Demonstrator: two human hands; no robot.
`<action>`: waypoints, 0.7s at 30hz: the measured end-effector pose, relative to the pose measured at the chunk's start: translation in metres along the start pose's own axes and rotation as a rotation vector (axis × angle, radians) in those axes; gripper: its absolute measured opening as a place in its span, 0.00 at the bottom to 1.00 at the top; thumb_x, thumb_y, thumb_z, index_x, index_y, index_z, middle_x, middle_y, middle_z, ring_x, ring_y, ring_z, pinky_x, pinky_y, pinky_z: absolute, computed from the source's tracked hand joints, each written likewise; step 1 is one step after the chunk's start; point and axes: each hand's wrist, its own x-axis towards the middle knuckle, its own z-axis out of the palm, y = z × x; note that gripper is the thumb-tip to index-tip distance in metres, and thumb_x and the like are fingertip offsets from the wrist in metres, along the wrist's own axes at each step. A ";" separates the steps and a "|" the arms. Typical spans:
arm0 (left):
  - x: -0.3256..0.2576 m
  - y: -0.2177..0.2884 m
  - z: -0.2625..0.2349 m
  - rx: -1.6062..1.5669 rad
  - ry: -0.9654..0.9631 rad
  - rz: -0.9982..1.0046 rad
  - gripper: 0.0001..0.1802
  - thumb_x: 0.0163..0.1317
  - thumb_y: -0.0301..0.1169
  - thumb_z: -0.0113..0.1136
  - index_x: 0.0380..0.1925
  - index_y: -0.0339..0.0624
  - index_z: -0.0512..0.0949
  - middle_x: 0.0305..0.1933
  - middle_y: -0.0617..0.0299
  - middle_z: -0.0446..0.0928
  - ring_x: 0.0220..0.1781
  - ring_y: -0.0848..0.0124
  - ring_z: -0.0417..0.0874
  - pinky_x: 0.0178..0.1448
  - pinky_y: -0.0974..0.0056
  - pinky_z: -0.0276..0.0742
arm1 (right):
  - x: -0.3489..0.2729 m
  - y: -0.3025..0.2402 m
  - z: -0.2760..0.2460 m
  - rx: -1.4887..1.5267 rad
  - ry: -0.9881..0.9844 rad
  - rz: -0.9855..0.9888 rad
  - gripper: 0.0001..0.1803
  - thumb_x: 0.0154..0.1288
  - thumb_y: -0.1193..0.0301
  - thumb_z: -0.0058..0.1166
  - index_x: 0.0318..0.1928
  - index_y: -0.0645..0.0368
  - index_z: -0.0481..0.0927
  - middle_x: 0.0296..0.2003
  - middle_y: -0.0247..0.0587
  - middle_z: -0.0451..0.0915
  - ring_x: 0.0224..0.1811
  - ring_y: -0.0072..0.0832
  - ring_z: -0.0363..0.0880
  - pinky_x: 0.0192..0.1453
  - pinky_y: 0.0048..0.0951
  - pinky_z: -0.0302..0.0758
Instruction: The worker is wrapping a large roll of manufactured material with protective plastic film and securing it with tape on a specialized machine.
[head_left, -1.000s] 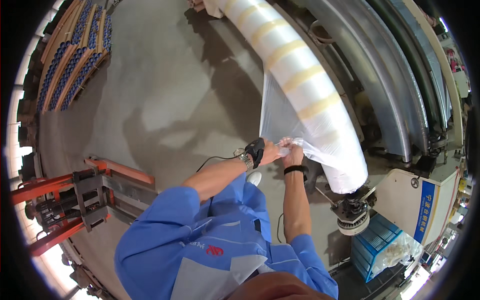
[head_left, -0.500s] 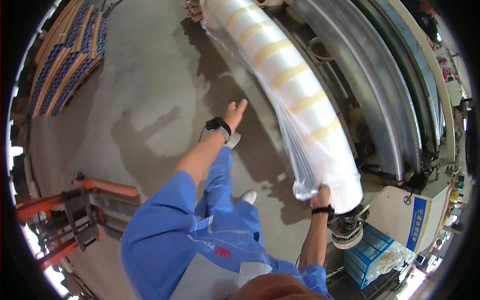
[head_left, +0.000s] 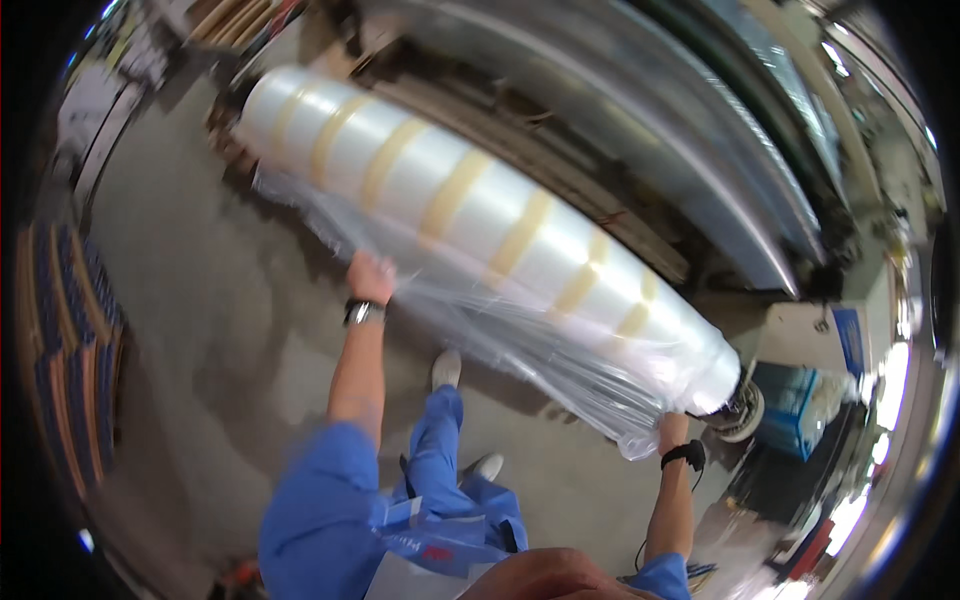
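Open floor (head_left: 220, 330) left; roll (head_left: 480, 220) ahead

Both hands (head_left: 371, 276) press clear film (head_left: 520, 345) onto roll (head_left: 480, 215).

The long film roll (head_left: 480, 230) lies before the person; machine rollers (head_left: 640, 130) behind it; stacked pallets (head_left: 70, 350) far left.

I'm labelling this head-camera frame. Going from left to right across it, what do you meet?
Blue stacked items → left hand on the clear plastic film → white roll with tan bands → right hand at the film's end → blue crate.
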 end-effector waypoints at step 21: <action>-0.451 0.195 -0.028 0.969 -0.170 0.279 0.20 0.67 0.34 0.45 0.14 0.43 0.64 0.15 0.72 0.60 0.21 0.81 0.60 0.24 0.67 0.57 | -0.284 -0.103 0.157 -0.094 0.091 -0.095 0.10 0.60 0.74 0.48 0.29 0.58 0.84 0.24 0.39 0.82 0.28 0.31 0.82 0.30 0.30 0.74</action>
